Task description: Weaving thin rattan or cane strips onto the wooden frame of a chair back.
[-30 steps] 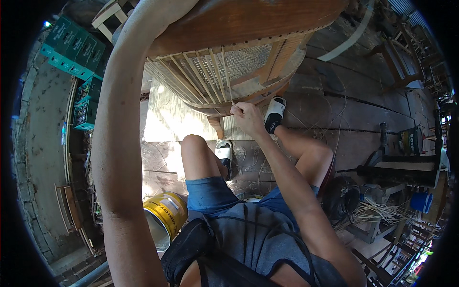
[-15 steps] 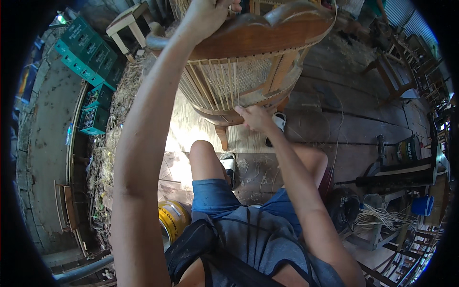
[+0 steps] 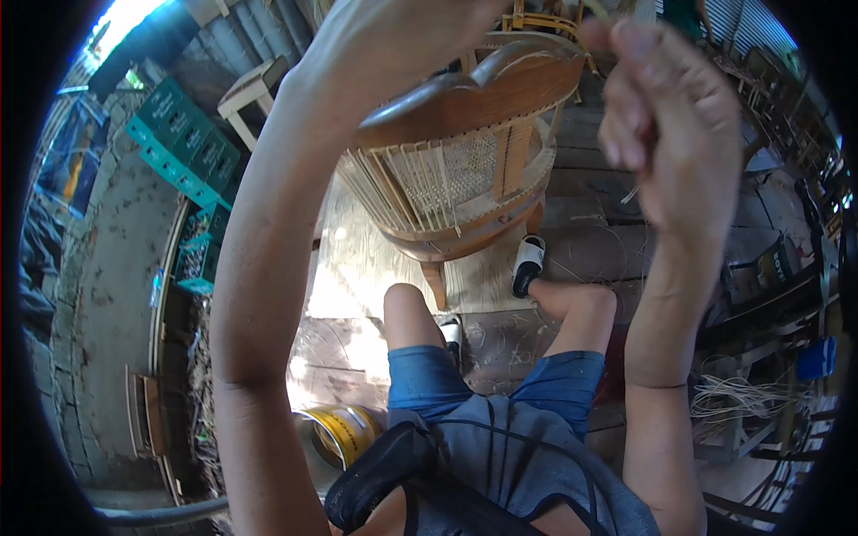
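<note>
A wooden chair (image 3: 465, 170) with a half-woven cane back stands tilted in front of my knees. My left hand (image 3: 393, 49) is raised close to the camera, over the chair's top rail; its fingers run out of the frame, so its grip is hidden. My right hand (image 3: 670, 125) is also raised high at the upper right. Its fingers are pinched on a thin cane strand (image 3: 633, 193) that pokes out below the hand. My bare knees and blue shorts (image 3: 429, 380) are below.
A yellow can (image 3: 344, 429) stands by my left hip. Green crates (image 3: 179, 143) and a small stool (image 3: 255, 89) are at the upper left. A bundle of cane strips (image 3: 742, 393) lies at the right. A white sandal (image 3: 527, 263) rests on the plank floor.
My right hand has risen from the chair's seat rim to near the camera, pulling the strand up. My left arm has also come closer and higher. The view has tilted toward the chair back.
</note>
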### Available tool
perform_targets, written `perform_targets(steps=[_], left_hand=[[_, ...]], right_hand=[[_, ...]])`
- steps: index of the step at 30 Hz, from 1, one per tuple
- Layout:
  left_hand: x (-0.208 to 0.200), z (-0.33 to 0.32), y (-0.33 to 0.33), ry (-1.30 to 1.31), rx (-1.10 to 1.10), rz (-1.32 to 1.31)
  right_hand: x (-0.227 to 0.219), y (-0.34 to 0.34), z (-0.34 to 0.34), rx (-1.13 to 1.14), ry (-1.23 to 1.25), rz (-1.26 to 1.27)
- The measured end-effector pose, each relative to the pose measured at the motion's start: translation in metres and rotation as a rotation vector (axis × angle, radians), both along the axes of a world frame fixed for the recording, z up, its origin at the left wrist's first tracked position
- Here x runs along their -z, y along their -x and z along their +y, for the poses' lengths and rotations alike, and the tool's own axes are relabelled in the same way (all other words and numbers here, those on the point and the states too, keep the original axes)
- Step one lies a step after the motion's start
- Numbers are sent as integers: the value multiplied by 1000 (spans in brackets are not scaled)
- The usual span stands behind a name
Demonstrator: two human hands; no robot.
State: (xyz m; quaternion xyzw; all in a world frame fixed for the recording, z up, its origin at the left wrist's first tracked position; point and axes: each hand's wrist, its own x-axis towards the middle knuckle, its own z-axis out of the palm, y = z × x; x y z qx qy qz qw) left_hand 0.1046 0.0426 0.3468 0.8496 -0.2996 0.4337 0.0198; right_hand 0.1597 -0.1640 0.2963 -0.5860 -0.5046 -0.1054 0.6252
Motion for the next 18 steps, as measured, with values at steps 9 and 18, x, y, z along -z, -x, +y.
perform_targets(steps=[9,18], left_hand=[[60,91,-42,414,-391,-252],[95,120,-64,1121,-322,537]], right_hand=[[40,-51,109,-207,136,211],[23,-149,203,127,935,-466]])
